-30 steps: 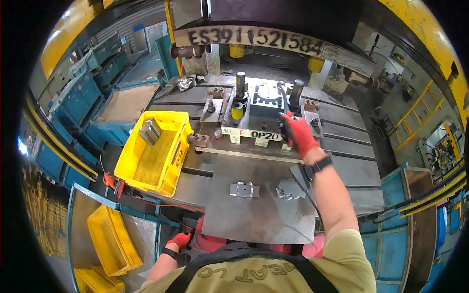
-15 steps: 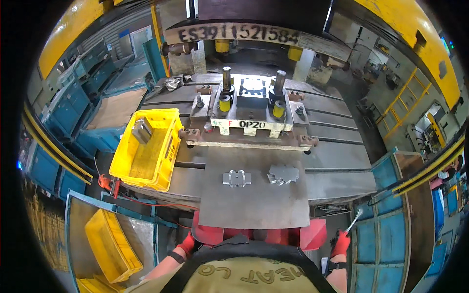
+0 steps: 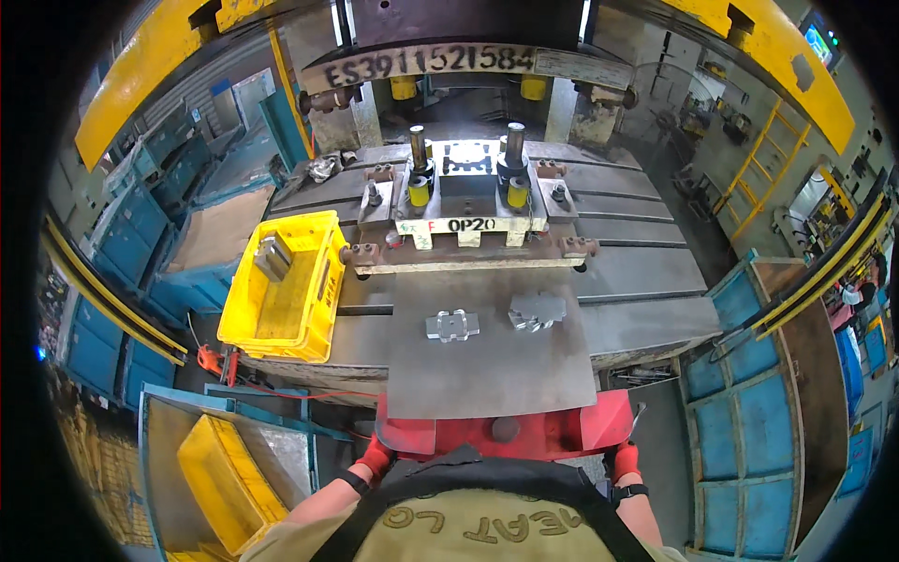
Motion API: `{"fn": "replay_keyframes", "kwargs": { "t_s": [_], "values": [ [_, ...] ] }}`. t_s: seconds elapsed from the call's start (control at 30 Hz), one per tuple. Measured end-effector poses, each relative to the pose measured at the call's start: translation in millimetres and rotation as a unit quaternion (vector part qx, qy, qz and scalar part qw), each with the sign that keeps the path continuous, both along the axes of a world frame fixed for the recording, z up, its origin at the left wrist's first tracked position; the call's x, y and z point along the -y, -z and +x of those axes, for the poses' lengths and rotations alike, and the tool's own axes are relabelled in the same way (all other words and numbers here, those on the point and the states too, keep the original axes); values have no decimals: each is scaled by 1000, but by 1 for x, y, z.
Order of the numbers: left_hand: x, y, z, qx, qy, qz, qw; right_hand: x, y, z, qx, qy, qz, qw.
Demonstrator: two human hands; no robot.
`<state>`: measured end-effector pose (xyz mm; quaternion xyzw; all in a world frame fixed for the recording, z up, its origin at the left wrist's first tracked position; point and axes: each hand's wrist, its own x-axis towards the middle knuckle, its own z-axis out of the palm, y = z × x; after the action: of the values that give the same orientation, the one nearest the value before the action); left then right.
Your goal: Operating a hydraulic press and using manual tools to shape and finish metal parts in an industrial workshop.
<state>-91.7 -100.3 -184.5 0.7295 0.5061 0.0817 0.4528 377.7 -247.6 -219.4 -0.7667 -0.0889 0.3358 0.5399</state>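
My left hand [image 3: 376,457], in a red glove, is at the left end of a red console [image 3: 459,436] with a dark round knob. Its fingers are hidden from view. My right hand [image 3: 625,459], also red-gloved, is at the console's right end, closed around a slim silver hand tool [image 3: 640,413]; only the tool's tip shows. Ahead of the console, a flat metal plate [image 3: 487,379] carries two grey metal parts: a bracket-like piece [image 3: 453,325] and a stepped piece [image 3: 537,311]. Both lie apart from my hands.
A die set [image 3: 478,234] with two upright posts stands on the slotted press bed [image 3: 646,272]. On the left is a yellow crate [image 3: 281,323] with metal parts inside. Below it, another yellow crate [image 3: 220,478] lies in a blue bin. Blue panels [image 3: 744,421] stand at right.
My right hand has moved inward to the console's right end, and the silver tool is now mostly hidden. My left hand has shifted slightly right. The view has tilted a little.
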Motion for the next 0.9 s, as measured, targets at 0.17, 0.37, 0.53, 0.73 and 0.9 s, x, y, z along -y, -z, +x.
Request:
{"fn": "replay_keyframes", "kwargs": {
  "t_s": [0.17, 0.37, 0.53, 0.73, 0.9],
  "values": [
    [2, -1, -3, 7, -3, 12, 1000, -19, -63, -39, 23, 38, -30, 999],
    [-8, -4, 2, 26, -16, 38, 999, -25, -39, -32, 58, 54, -91, 993],
    [-24, -9, 18, 55, -16, 63, 996, -23, -21, -22, 76, 81, -123, 986],
    [-27, -11, 14, 52, -8, 66, 996, -28, -87, -48, -52, 59, -24, 997],
    [-20, -9, 10, 45, 4, 52, 998, -28, -88, -50, -29, 27, -12, 999]
  ]
}}
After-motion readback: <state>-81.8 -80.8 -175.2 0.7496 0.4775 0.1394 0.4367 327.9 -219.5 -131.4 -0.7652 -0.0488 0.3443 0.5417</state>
